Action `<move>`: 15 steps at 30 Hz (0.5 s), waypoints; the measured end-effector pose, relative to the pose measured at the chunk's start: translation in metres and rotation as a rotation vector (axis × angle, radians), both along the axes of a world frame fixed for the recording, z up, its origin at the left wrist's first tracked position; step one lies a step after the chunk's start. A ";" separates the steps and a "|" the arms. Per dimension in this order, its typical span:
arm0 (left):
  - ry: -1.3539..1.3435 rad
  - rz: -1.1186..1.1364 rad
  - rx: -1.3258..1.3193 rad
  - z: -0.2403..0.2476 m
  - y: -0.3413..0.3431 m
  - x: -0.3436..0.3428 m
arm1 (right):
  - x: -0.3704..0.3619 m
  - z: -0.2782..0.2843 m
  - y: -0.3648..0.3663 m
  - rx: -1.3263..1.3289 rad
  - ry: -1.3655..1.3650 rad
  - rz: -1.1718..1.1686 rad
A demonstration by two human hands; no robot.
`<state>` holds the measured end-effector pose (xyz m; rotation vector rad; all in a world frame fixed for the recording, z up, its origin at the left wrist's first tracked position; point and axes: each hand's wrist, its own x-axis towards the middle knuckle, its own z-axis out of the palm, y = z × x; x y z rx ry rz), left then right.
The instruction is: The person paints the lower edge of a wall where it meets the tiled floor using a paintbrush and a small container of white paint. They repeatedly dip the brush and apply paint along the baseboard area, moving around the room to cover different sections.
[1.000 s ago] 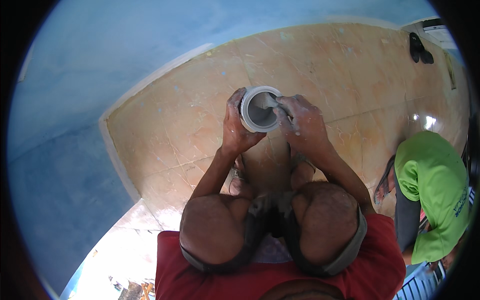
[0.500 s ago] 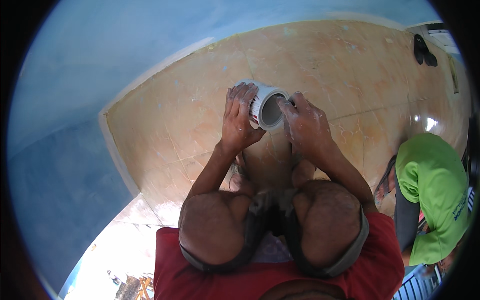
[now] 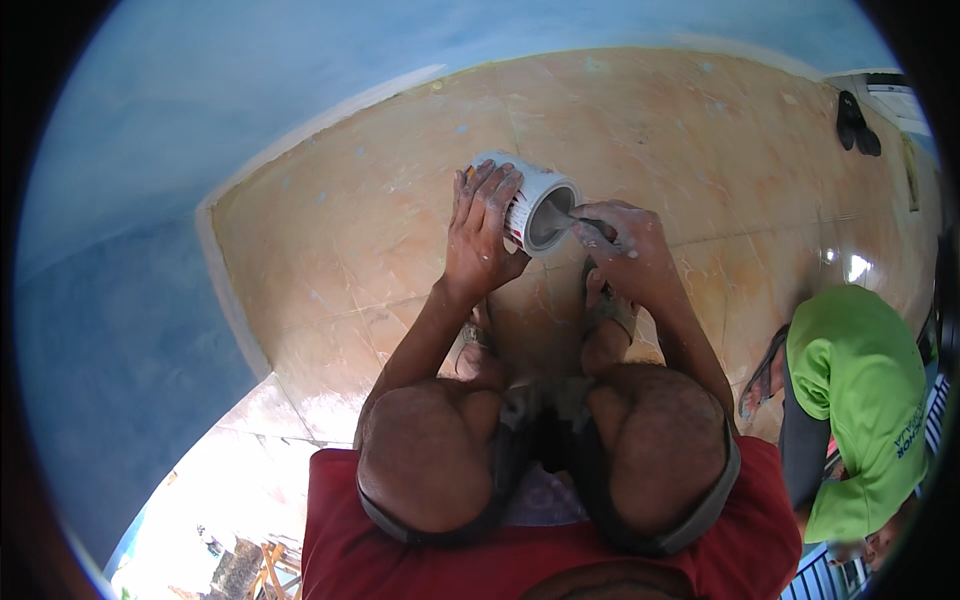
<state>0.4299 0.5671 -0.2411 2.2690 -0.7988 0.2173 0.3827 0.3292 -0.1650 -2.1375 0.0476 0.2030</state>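
Observation:
A white can [image 3: 535,182] is tipped on its side above the tiled floor, its open mouth facing right and its inside grey. My left hand [image 3: 484,230] is closed round its left side, fingers on top and thumb beneath. In my right hand [image 3: 632,245] is what looks like a putty knife [image 3: 603,229], with a dark handle and a thin blade reaching into the can's mouth. Whitish smears mark the fingers of both hands. What lies deep in the can is hidden.
A blue wall [image 3: 130,330] curves along the left and far side of the tiles [image 3: 400,200]. Black slippers [image 3: 855,125] lie at the far right. Close on my right crouches a person in a green shirt [image 3: 860,390]. My knees are bent up below my hands.
My right hand has turned and drawn back slightly from the can, so the blade and dark handle now show. The left hand keeps its hold. The view has shifted a little.

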 end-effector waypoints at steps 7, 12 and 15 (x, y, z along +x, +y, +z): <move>-0.053 -0.065 0.082 -0.003 0.002 0.007 | -0.012 0.021 0.007 -0.385 -0.091 0.059; -0.037 -0.057 0.058 -0.009 0.005 0.006 | 0.002 -0.005 0.009 -0.092 0.009 0.055; 0.004 0.003 0.019 -0.011 0.004 0.008 | -0.002 -0.008 -0.011 0.096 0.135 -0.033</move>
